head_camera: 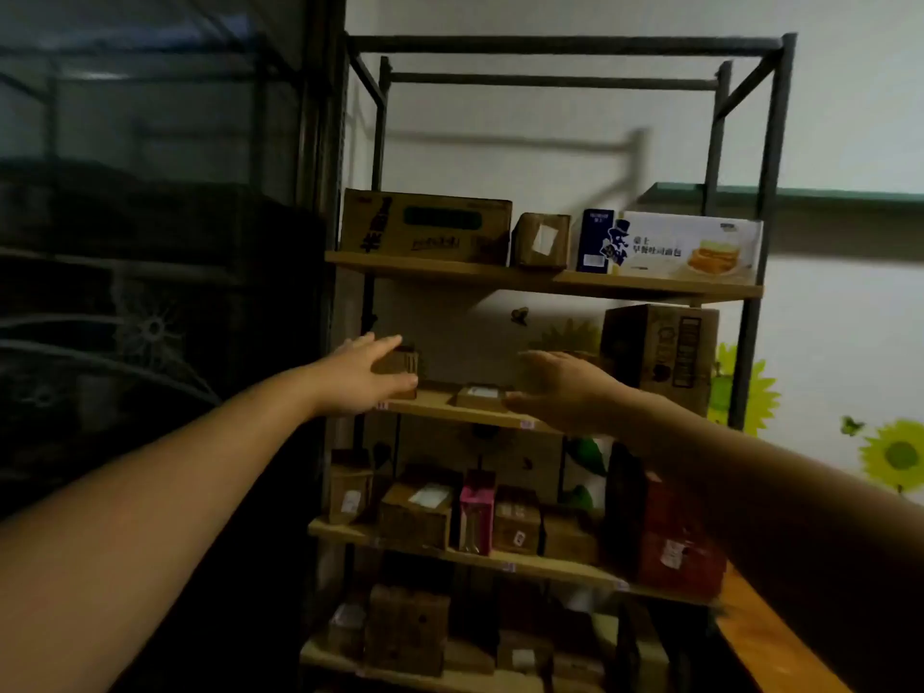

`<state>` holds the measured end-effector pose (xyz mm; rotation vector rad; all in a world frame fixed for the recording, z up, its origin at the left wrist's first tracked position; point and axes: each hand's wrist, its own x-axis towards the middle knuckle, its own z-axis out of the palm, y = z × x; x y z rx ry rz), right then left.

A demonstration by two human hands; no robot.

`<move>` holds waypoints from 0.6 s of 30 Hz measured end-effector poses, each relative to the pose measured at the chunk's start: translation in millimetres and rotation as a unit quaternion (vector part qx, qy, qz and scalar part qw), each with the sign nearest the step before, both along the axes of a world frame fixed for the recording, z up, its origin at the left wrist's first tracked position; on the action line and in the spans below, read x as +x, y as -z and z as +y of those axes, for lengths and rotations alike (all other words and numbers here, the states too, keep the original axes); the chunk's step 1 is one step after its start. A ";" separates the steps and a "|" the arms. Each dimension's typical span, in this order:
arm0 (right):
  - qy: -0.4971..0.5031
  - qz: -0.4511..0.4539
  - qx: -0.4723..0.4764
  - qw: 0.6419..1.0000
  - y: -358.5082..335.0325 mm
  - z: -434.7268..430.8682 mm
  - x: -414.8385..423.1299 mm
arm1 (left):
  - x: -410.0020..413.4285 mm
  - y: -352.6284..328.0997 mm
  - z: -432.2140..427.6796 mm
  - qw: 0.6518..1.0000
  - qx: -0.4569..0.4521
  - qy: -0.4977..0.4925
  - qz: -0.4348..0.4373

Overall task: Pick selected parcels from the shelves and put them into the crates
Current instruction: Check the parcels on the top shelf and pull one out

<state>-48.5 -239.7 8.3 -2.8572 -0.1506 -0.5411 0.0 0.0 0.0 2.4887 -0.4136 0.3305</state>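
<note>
Spreads the left hand (365, 377) wide around a small brown box (409, 361) at the left end of the second shelf (440, 410), with fingers nearly straight over the top and thumb across the front; too blurred to tell whether skin meets cardboard. Holds the right hand (565, 387) open and empty, fingers stretched leftward, thumb low, just beside a flat parcel (480, 395) with a white label, lying mid-shelf between the two hands. Reaches past a tall brown carton (660, 352) at the right end of the same board. Faces a dark metal rack (565, 45) in dim light. Looks up at a top board carrying a large brown carton (425, 227), a small taped box (542, 241) and a white bread box (670, 245), left to right. Looks down on crowded lower boards, among them a pink box (477, 512) and a red carton (680, 547). Stands before a pale wall with sunflower stickers (895, 455) at right.
</note>
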 end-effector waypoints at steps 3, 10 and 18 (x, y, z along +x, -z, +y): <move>-0.003 -0.016 0.000 1.000 -9.6 24.3 46.2 | 39.5 -12.2 18.0 1.000 -0.007 0.009 -0.009; -0.004 -0.033 -0.026 0.999 -36.9 56.6 141.6 | 134.0 -36.2 38.4 0.998 0.050 0.011 -0.024; 0.001 -0.112 -0.034 0.993 -56.7 31.9 258.1 | 250.0 -47.4 19.4 0.995 0.054 -0.025 -0.085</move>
